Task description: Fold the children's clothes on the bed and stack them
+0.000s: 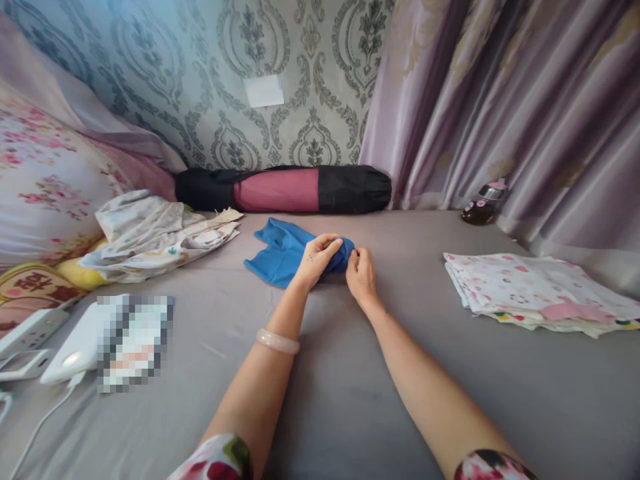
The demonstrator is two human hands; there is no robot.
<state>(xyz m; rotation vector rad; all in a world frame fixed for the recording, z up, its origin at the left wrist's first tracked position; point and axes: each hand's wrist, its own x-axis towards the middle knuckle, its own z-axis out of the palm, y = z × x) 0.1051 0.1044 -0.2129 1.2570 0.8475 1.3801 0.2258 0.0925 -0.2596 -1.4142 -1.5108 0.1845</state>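
Note:
A piece of blue clothing lies on the grey bedsheet, its two-pronged end spread toward the left. It looks like small shorts or pants, but the exact kind is not clear. My left hand grips the bunched right end, thumb on top of the fabric. Close beside it, my right hand pinches the edge of the same cloth between thumb and fingers. The fabric between both hands is gathered and partly covered by them.
A black and pink rolled bag lies along the wall. Rumpled cloths sit at left, near a power strip and a white device with a cable. Folded printed cloths and a dark bottle are at right.

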